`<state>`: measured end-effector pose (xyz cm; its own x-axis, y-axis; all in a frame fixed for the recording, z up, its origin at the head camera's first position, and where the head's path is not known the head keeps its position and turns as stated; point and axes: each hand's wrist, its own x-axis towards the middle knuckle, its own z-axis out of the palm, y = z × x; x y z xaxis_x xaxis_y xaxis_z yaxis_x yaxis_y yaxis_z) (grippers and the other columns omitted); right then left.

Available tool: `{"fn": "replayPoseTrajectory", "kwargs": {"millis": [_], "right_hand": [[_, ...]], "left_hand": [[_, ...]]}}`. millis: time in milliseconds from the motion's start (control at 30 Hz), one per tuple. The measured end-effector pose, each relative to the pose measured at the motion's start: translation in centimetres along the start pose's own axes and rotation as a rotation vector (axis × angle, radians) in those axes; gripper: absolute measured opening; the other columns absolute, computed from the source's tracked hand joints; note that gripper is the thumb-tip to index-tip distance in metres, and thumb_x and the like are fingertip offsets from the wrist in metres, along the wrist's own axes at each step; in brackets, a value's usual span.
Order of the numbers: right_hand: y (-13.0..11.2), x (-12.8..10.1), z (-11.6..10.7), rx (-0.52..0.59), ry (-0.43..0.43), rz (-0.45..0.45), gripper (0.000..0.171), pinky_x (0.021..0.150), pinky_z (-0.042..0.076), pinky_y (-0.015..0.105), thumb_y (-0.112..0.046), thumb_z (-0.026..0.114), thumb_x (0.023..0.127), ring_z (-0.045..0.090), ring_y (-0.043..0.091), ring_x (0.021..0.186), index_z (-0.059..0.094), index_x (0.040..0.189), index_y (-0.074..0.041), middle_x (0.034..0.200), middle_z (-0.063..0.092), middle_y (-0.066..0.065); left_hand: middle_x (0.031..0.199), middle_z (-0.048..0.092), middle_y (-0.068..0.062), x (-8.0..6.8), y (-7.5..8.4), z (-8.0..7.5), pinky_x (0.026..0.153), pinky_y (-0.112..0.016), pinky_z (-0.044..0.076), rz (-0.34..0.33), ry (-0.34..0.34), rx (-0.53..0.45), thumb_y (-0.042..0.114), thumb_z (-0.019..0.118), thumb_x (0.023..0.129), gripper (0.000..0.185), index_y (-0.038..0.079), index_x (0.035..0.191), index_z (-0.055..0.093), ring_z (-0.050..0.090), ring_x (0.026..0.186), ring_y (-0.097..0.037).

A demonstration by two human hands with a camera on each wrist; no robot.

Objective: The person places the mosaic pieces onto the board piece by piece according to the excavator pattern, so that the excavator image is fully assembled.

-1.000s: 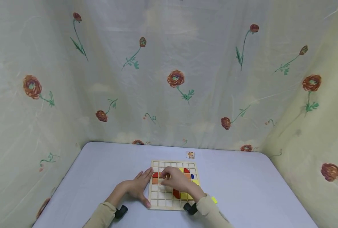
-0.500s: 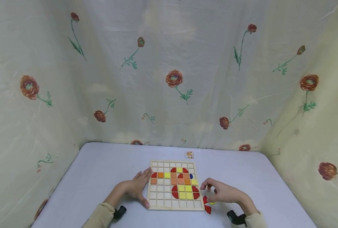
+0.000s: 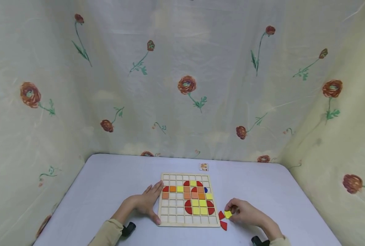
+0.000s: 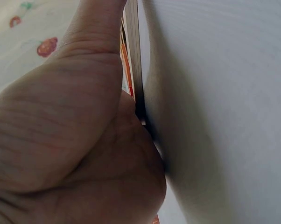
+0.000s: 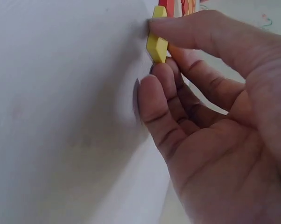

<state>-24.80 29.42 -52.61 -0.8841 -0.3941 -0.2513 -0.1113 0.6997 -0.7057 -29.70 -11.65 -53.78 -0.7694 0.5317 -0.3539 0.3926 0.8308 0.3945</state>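
A wooden grid board (image 3: 172, 220) lies on the table, partly filled with red, orange and yellow tiles and one blue piece. Along its left edge my left hand (image 3: 145, 202) rests with thumb and fingers spread, touching the frame; in the left wrist view the palm (image 4: 56, 126) stands against the board's side. Just right of the board, my right hand (image 3: 247, 213) pinches a yellow tile (image 3: 228, 214) between thumb and fingers. The right wrist view shows the thumb across this yellow tile (image 5: 157, 46), close to the tabletop. Two red quarter-round tiles (image 3: 224, 225) lie beside it.
A small picture card (image 3: 203, 167) lies behind the board on the white table (image 3: 124, 171). A flower-printed curtain (image 3: 158, 102) surrounds the table at the back and sides. Black wrist cameras (image 3: 128, 229) sit at both cuffs.
My right hand has moved from over the board to the loose tiles at its right and now pinches a yellow one. The left hand stays at the board's edge.
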Motion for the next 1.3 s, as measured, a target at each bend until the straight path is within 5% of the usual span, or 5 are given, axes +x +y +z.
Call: {"fn": "replayPoseTrajectory", "kwargs": {"millis": [267,467,867,1300], "right_hand": [[-0.6,0.1,-0.1,-0.066,0.063,0.038,0.022,0.059,0.045,0.023,-0.008,0.076,0.077,0.051,0.016,0.074,0.062,0.094,-0.008,0.079,0.056,0.003],[-3.5,1.5,0.4,-0.066,0.139,-0.009,0.026,0.058,0.042,0.022,-0.015,0.077,0.078,0.050,0.015,0.077,0.062,0.097,-0.008,0.083,0.057,0.002],[-11.4,7.6,5.4,-0.128,0.011,-0.258,0.021,0.067,0.049,0.020,-0.020,0.076,0.082,0.054,0.010,0.076,0.064,0.099,-0.015,0.087,0.061,-0.005],[-14.6,11.9,10.4,-0.191,-0.053,-0.279,0.017,0.065,0.049,0.016,-0.016,0.075,0.082,0.054,0.003,0.072,0.066,0.097,-0.015,0.083,0.060,-0.010]], "left_hand": [[0.164,-0.006,-0.010,-0.2,0.3,-0.2,0.124,-0.045,0.002,-0.002,-0.015,-0.001,0.068,0.079,0.058,0.140,0.006,0.155,0.001,-0.005,0.151,-0.024],[0.164,-0.005,-0.010,-0.2,0.1,-0.3,0.124,-0.045,0.003,-0.001,-0.012,0.004,0.069,0.079,0.057,0.140,0.006,0.155,0.001,-0.004,0.151,-0.023],[0.164,-0.005,-0.010,0.0,-0.3,0.1,0.124,-0.045,0.003,0.032,0.002,0.014,0.070,0.078,0.058,0.139,0.005,0.155,0.001,-0.005,0.151,-0.023],[0.163,-0.005,-0.014,-0.3,-0.4,-0.1,0.123,-0.047,0.005,0.072,0.013,0.041,0.069,0.077,0.060,0.139,0.001,0.154,0.001,-0.003,0.151,-0.026]]}}
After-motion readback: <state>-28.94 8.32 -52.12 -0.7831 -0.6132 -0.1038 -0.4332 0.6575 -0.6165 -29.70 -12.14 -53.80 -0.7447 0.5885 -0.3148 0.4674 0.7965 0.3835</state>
